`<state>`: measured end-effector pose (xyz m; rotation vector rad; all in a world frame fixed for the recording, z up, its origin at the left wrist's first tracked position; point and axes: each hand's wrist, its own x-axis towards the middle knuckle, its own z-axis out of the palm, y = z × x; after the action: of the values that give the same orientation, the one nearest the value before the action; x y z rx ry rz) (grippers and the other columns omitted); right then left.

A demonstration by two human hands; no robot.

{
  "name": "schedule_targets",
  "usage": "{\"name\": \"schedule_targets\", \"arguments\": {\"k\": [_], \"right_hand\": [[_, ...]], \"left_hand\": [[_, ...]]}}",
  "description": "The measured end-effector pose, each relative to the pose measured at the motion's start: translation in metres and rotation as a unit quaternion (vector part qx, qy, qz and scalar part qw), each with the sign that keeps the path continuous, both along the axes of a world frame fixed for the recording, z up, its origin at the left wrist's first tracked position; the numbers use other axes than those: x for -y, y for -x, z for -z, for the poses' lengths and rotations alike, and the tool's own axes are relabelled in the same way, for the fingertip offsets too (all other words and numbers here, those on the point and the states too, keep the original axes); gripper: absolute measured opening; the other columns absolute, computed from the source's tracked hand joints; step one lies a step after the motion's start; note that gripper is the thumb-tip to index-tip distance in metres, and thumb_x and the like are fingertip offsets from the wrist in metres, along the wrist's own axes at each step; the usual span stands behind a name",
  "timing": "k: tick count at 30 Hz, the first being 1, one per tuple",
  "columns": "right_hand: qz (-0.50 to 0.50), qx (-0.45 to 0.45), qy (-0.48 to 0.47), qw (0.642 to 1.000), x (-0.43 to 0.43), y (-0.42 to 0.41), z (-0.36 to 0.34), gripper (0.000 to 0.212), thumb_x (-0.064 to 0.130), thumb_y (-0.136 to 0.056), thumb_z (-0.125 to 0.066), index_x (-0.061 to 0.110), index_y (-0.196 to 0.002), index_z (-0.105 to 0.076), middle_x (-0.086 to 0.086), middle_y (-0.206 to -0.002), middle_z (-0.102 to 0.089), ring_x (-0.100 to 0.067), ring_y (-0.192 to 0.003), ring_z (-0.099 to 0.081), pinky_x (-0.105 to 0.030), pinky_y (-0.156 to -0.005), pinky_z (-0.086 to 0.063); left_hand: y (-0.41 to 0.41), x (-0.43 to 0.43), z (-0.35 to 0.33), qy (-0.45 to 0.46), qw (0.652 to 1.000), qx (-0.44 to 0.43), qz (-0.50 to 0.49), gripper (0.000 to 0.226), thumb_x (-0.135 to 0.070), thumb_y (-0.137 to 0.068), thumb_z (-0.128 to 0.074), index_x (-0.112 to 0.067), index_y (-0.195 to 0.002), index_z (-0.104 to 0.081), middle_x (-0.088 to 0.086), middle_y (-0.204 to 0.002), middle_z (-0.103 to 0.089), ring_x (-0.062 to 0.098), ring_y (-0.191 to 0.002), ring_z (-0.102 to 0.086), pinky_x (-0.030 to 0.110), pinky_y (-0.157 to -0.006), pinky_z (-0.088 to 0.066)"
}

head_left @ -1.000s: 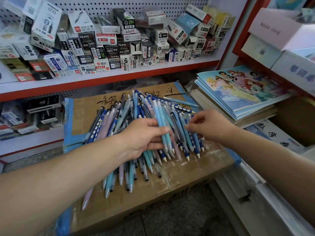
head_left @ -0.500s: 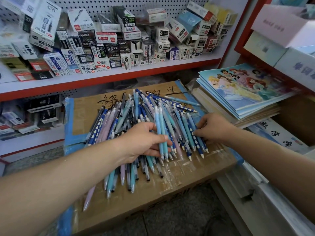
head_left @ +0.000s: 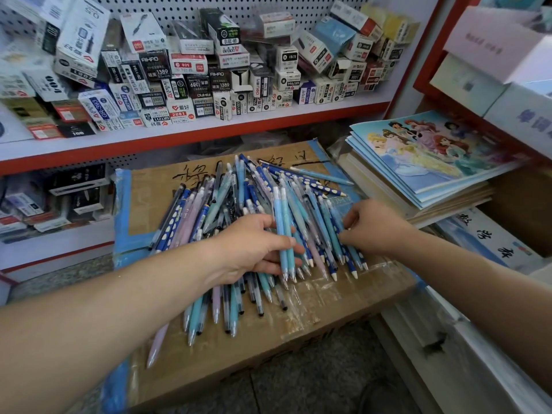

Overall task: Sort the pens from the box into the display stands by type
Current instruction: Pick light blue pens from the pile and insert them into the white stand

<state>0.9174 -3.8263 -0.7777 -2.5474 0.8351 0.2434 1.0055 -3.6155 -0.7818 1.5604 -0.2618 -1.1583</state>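
A heap of pens (head_left: 227,204) lies on top of a taped cardboard box (head_left: 268,321): light blue, teal, lilac and dark blue ones with white dots. My left hand (head_left: 254,249) rests on the middle of the heap, thumb and fingers closed on a few light blue pens (head_left: 283,234). My right hand (head_left: 373,228) sits at the heap's right side, fingertips pinching the dotted dark blue pens (head_left: 343,249) that lie there. No display stand is in view.
A red-edged shelf (head_left: 209,130) behind the box carries several small pen boxes. A stack of picture notebooks (head_left: 424,156) lies to the right. White cartons (head_left: 507,43) stand at the upper right. Grey floor shows below the box.
My right hand has moved down and right along the dotted pens, drawing them toward the box's right side. My left hand kept its grip and shifted slightly.
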Motion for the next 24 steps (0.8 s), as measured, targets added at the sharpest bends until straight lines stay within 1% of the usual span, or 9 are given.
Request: {"name": "schedule_targets", "arguments": {"k": [2, 4, 7, 10, 13, 15, 17, 21, 24], "right_hand": [[-0.007, 0.017, -0.008, 1.000, 0.002, 0.002, 0.003, 0.017, 0.029, -0.087, -0.077, 0.017, -0.091, -0.066, -0.002, -0.083, -0.067, -0.015, -0.073, -0.064, -0.031, -0.060, -0.054], [-0.004, 0.029, -0.028, 0.999, 0.004, 0.002, 0.007, 0.020, 0.034, -0.086, -0.079, 0.019, -0.093, -0.067, -0.001, -0.086, -0.068, -0.015, -0.076, -0.067, -0.035, -0.070, -0.060], [0.021, 0.045, -0.097, 0.994, 0.004, 0.001, 0.011, 0.015, 0.031, -0.090, -0.076, 0.017, -0.092, -0.069, -0.005, -0.089, -0.071, -0.019, -0.080, -0.071, -0.041, -0.074, -0.064], [0.053, 0.045, -0.135, 0.988, 0.003, 0.000, 0.012, 0.014, 0.024, -0.092, -0.073, 0.011, -0.089, -0.071, -0.010, -0.091, -0.071, -0.023, -0.082, -0.070, -0.036, -0.069, -0.063], [0.089, 0.033, -0.170, 0.981, 0.004, -0.001, 0.008, 0.021, 0.022, -0.093, -0.071, 0.001, -0.090, -0.068, -0.012, -0.085, -0.066, -0.023, -0.073, -0.063, -0.032, -0.061, -0.055], [0.117, 0.045, -0.198, 0.972, 0.005, 0.000, 0.003, 0.018, 0.020, -0.094, -0.068, 0.002, -0.092, -0.064, -0.013, -0.080, -0.059, -0.022, -0.069, -0.056, -0.031, -0.058, -0.047], [0.130, 0.069, -0.227, 0.963, 0.003, 0.002, -0.004, 0.016, 0.018, -0.094, -0.069, 0.002, -0.093, -0.066, -0.012, -0.075, -0.058, -0.019, -0.063, -0.053, -0.028, -0.054, -0.044], [0.072, 0.101, -0.334, 0.935, -0.017, 0.004, -0.014, 0.012, 0.016, -0.092, -0.074, 0.006, -0.093, -0.069, -0.007, -0.069, -0.065, -0.014, -0.058, -0.060, -0.027, -0.055, -0.051], [0.030, 0.114, -0.383, 0.916, -0.037, 0.002, -0.016, 0.010, 0.011, -0.089, -0.075, 0.005, -0.093, -0.069, -0.011, -0.074, -0.071, -0.016, -0.061, -0.066, -0.026, -0.054, -0.055]], "left_hand": [[-0.001, 0.000, 0.000, 0.000, 1.000, 0.003, 0.001, 0.027, -0.002, -0.097, -0.061, -0.009, -0.122, -0.057, 0.012, -0.102, -0.078, 0.028, -0.094, -0.076, 0.041, -0.081, -0.063], [0.000, -0.001, 0.000, 0.001, 1.000, 0.004, 0.003, 0.026, -0.002, -0.097, -0.061, -0.009, -0.122, -0.057, 0.012, -0.102, -0.078, 0.028, -0.094, -0.076, 0.042, -0.082, -0.062], [0.000, -0.001, 0.001, 0.002, 1.000, 0.003, 0.002, 0.026, -0.002, -0.097, -0.061, -0.009, -0.122, -0.057, 0.012, -0.102, -0.078, 0.028, -0.094, -0.076, 0.041, -0.081, -0.063], [0.000, -0.001, 0.001, 0.002, 1.000, 0.003, 0.001, 0.026, -0.002, -0.098, -0.060, -0.009, -0.123, -0.057, 0.013, -0.102, -0.078, 0.028, -0.094, -0.076, 0.040, -0.080, -0.063], [0.001, -0.001, 0.001, 0.002, 1.000, 0.002, -0.001, 0.026, -0.002, -0.098, -0.060, -0.008, -0.123, -0.057, 0.013, -0.102, -0.078, 0.028, -0.094, -0.076, 0.040, -0.080, -0.063], [0.001, -0.001, 0.001, 0.002, 1.000, 0.002, -0.002, 0.026, -0.002, -0.098, -0.060, -0.008, -0.123, -0.057, 0.013, -0.102, -0.078, 0.028, -0.093, -0.076, 0.041, -0.081, -0.063], [0.001, -0.001, 0.000, 0.003, 1.000, 0.001, 0.000, 0.026, -0.002, -0.098, -0.059, -0.009, -0.124, -0.056, 0.012, -0.102, -0.078, 0.028, -0.093, -0.076, 0.042, -0.082, -0.063], [0.002, 0.001, -0.002, 0.026, 0.999, -0.021, 0.000, 0.029, -0.003, -0.096, -0.062, -0.010, -0.124, -0.059, 0.013, -0.105, -0.077, 0.028, -0.095, -0.076, 0.039, -0.079, -0.063], [0.004, 0.002, -0.003, 0.060, 0.997, -0.040, 0.005, 0.030, -0.005, -0.094, -0.065, -0.011, -0.123, -0.063, 0.016, -0.107, -0.076, 0.028, -0.096, -0.075, 0.038, -0.080, -0.063]]}}
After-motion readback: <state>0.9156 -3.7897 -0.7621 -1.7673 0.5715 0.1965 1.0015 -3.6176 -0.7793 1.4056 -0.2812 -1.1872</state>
